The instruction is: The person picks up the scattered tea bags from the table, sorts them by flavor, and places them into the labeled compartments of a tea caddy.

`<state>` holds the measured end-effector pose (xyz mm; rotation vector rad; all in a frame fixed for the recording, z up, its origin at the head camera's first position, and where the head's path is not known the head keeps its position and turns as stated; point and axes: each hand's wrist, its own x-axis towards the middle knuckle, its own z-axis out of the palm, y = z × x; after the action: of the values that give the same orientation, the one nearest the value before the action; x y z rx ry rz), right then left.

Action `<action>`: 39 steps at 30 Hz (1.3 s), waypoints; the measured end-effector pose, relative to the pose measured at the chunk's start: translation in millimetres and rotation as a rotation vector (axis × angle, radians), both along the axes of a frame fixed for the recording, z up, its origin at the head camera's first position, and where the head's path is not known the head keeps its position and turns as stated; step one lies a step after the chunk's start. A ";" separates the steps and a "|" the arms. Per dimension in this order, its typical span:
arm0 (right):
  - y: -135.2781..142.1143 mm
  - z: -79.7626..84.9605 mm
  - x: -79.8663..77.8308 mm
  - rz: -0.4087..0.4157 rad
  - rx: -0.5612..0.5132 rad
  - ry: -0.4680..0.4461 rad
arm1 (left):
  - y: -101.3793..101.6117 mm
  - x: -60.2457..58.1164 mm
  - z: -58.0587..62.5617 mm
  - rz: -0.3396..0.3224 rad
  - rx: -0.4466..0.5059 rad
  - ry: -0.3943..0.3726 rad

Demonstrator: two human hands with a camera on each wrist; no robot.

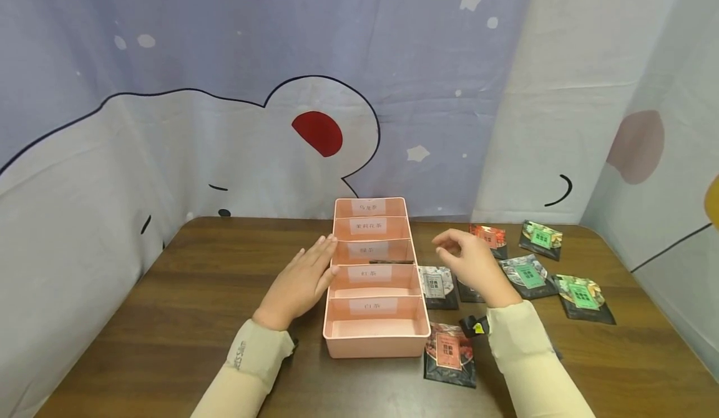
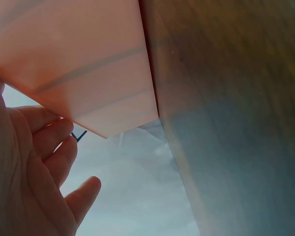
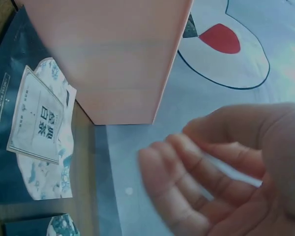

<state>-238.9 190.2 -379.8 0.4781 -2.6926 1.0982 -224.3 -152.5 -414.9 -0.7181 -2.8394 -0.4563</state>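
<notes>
A long pink box (image 1: 376,347) with several labelled compartments stands on the table. The upper edge of a dark packet (image 1: 391,262) shows in its middle compartment; the rest is hidden by the divider. My left hand (image 1: 300,281) rests its fingertips on the box's left rim, fingers nearly straight. To the right of the box, my right hand (image 1: 469,265) hovers with loosely bent fingers and nothing between them. A tea packet with a white label (image 3: 37,118) lies beside the box's right wall, below that hand. Another packet, partly covered by the hand, is just to its right.
A red-labelled tea packet (image 1: 448,352) lies by the box's front right corner. Farther right are green-labelled packets (image 1: 528,274) and, behind them, another red-labelled packet (image 1: 489,238). A patterned curtain (image 1: 427,93) hangs behind the wooden table (image 1: 224,268).
</notes>
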 end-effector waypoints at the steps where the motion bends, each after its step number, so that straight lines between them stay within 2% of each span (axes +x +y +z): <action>1: 1.1 -0.5 -0.6 -0.010 -0.003 -0.036 | 0.0 -0.2 -0.1 0.000 -0.001 0.002; 9: 5.0 -11.6 -5.7 -0.091 -0.023 -0.284 | -0.2 -1.1 -1.8 -0.006 0.001 0.015; 14: 5.5 -15.1 -5.2 -0.150 0.010 -0.363 | -0.1 -1.5 -2.5 -0.006 0.008 0.007; 23: -1.0 -17.6 -5.6 -0.173 0.137 -0.368 | -0.6 -0.7 -0.7 -0.012 0.011 0.014; 28: -2.8 -20.3 -5.1 -0.185 0.184 -0.338 | 0.5 -1.4 -0.5 -0.010 0.014 0.006; 39: -5.2 -21.2 -4.7 -0.187 0.174 -0.334 | 0.3 -0.1 0.8 -0.013 0.022 0.000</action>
<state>-243.7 185.0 -400.9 0.0653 -3.0611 0.9705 -224.4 -152.2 -414.1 -0.7324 -2.8269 -0.4890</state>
